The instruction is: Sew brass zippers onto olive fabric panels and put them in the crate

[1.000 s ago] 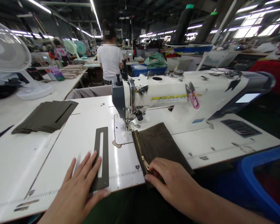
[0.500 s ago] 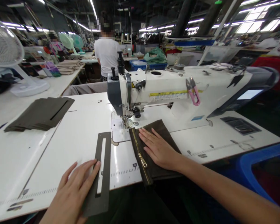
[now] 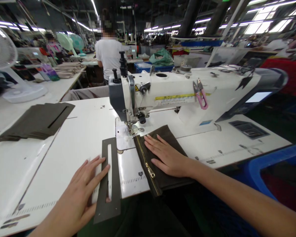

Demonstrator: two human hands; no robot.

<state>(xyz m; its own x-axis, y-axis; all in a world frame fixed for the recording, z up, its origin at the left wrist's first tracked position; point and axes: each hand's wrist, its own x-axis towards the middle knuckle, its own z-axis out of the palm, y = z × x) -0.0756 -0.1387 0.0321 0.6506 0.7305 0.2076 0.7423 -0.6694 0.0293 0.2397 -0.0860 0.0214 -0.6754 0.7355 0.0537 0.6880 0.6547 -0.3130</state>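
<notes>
Currently, on a busy sewing floor, I am working with both hands at a white table [image 3: 71, 148] in front of a sewing machine [image 3: 172, 89]. My left hand [image 3: 81, 191] is holding a dark slotted panel [image 3: 115, 186] by its long left edge; the grip is pinching it, with fingers lying on top and the thumb reaching underneath. The panel is lying just left of the zipped fabric, and its near end is jutting past the table's front edge.

My right hand [image 3: 171, 158] is resting palm down, its grip spreading flat, fingers straight and slightly parted, on a dark fabric piece [image 3: 165, 181] without grasping it. That fabric is lying below the machine's head, its far left corner sitting near the presser foot [image 3: 131, 130]. A gold zipper [image 3: 143, 156] is running down its left side, and the slider [image 3: 151, 171] is sitting beside my fingers, apart from them.

A stack of dark panels [image 3: 33, 121] is lying well apart at far left. Pink-handled snips [image 3: 201, 98] are hanging on the machine's arm. Beyond, a person in a white shirt [image 3: 108, 54] is facing away.
</notes>
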